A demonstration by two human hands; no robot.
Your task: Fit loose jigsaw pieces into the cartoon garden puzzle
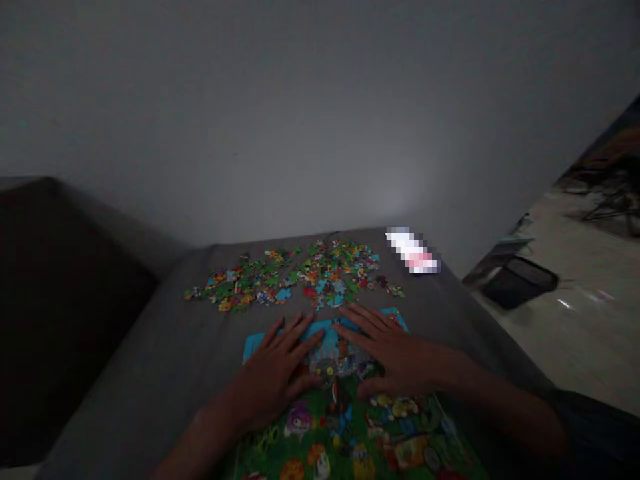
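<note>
A colourful picture sheet [345, 427] with cartoon figures, blue at its top and green below, lies on the grey cloth surface in front of me. My left hand [280, 367] rests on its upper left part, fingers stretched out and apart. On the upper right part lies my right hand [387, 350], also flat with spread fingers. Neither hand holds anything. Just beyond the fingertips, many loose jigsaw pieces [330, 270] are scattered in a heap, and a second cluster of pieces [243, 283] spreads to the left.
A lit phone [413, 250], its screen blurred out, lies at the back right near the wall [300, 120]. A dark block-shaped thing [65, 320] stands at the left. Past the right edge are the floor [590, 280] and a dark chair-like object [520, 283].
</note>
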